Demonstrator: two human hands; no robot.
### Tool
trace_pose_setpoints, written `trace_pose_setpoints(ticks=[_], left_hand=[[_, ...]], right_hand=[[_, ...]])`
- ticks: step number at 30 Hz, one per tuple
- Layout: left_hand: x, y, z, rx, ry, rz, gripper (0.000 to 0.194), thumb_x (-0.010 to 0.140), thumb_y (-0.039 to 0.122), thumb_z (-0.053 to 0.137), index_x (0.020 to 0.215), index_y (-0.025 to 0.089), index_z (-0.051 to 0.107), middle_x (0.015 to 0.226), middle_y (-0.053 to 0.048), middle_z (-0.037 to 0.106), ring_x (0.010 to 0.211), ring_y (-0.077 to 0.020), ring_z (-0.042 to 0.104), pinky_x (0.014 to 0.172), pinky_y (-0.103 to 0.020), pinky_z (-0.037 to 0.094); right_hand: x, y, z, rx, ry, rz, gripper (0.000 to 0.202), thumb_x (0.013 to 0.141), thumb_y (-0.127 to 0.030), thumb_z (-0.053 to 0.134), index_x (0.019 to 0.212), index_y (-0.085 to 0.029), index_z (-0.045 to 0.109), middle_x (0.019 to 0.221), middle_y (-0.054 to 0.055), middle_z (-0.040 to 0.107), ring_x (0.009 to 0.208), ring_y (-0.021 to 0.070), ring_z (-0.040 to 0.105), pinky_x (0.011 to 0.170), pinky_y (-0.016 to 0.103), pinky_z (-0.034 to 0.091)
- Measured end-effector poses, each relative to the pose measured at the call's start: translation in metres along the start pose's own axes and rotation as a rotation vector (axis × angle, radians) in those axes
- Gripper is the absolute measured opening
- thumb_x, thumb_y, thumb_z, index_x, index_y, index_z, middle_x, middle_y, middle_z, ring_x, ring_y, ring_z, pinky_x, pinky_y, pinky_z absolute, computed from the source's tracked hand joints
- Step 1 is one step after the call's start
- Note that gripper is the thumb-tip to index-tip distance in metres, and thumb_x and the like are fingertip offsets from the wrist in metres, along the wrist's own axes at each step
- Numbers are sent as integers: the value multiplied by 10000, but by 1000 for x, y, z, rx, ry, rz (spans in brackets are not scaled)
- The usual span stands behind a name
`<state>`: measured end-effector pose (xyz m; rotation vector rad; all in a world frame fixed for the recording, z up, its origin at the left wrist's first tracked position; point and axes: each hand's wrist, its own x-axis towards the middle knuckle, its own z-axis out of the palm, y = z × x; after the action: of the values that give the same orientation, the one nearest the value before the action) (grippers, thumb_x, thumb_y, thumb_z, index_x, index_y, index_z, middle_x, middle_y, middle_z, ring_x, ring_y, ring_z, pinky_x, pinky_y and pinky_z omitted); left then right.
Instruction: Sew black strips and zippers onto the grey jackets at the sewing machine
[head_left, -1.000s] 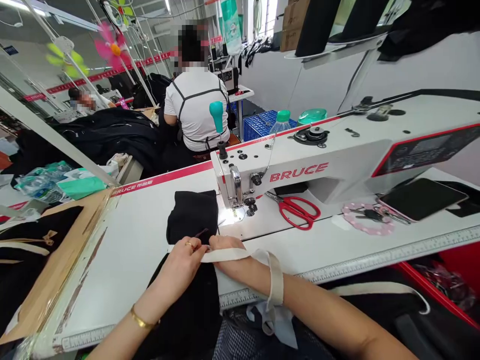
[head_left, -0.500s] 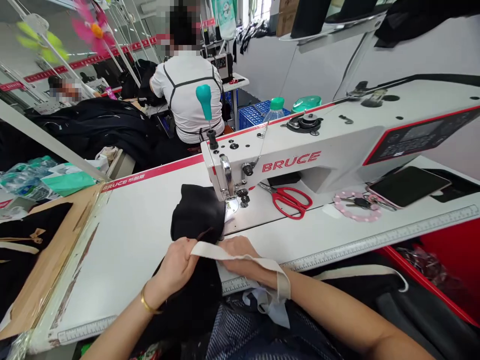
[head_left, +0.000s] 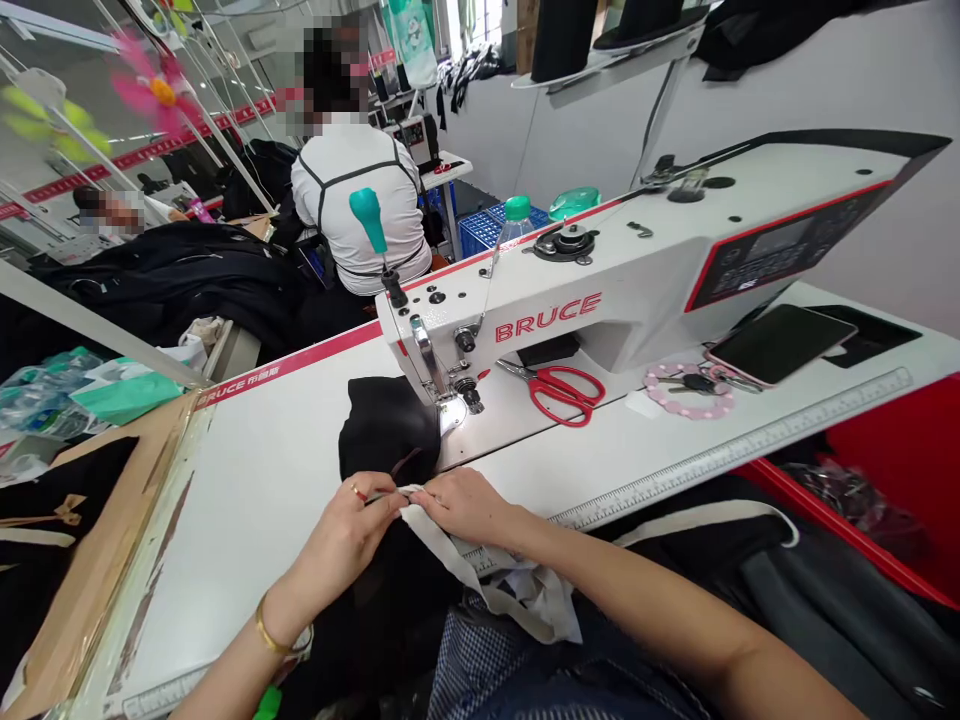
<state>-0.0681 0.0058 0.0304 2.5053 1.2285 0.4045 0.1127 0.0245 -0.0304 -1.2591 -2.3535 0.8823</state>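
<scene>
A length of cream fabric tape [head_left: 450, 556] runs from between my fingertips down towards my lap. My left hand [head_left: 358, 520], with a ring and a gold bangle, pinches the tape's upper end. Close beside it, my right hand [head_left: 466, 505] is closed on the same tape, thumb and fingers together. Black fabric [head_left: 386, 425] lies on the table just beyond my hands, its right edge near the sewing machine's needle area [head_left: 448, 410]. More black cloth hangs below my hands towards my lap, where the tape's lower part bunches.
Red-handled scissors [head_left: 566, 393] lie under the white sewing machine's arm [head_left: 547, 318]. To the right are a pink ring with keys [head_left: 690, 390] and a phone [head_left: 781, 343]. A ruler strip [head_left: 735, 452] follows the table's front edge. Ahead sits a co-worker in white [head_left: 360, 200].
My right hand has come up beside my left at the tape's end. The tape, which lay across my right wrist, now hangs below my hands. The whole view has shifted slightly.
</scene>
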Motion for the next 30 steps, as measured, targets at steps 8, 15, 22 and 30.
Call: trace_pose_setpoints(ticks=[8,15,22,30], left_hand=[[22,10,0,-490,8,-384,294,876,366,350,715,181,511,560,30,459,552,-112,445,544,-226,369],[18,11,20,156,168,-203,268,878,274,361,772,158,578,599,-18,547,533,-141,447,577,-282,360],[13,26,29,460,-27,-35,389,840,185,355,1194,64,461,802,-110,562,712,-211,514,678,-376,407],[9,20,24,477,-83,-15,373,822,71,314,1136,62,515,767,-101,551,705,-209,517,660,-376,436]], right_hand=[[-1,5,-12,-59,-65,-65,381,895,-324,335,708,-153,620,700,32,628,591,118,502,510,244,228],[-13,4,-7,-44,-152,-68,295,811,-323,460,619,-145,598,602,21,588,548,116,479,493,240,242],[-6,-4,-19,516,-179,-117,440,813,-425,460,483,-145,379,466,-47,300,467,59,270,449,202,222],[-41,-21,-32,579,401,-32,475,881,-496,251,893,-148,574,787,53,533,697,141,482,639,251,390]])
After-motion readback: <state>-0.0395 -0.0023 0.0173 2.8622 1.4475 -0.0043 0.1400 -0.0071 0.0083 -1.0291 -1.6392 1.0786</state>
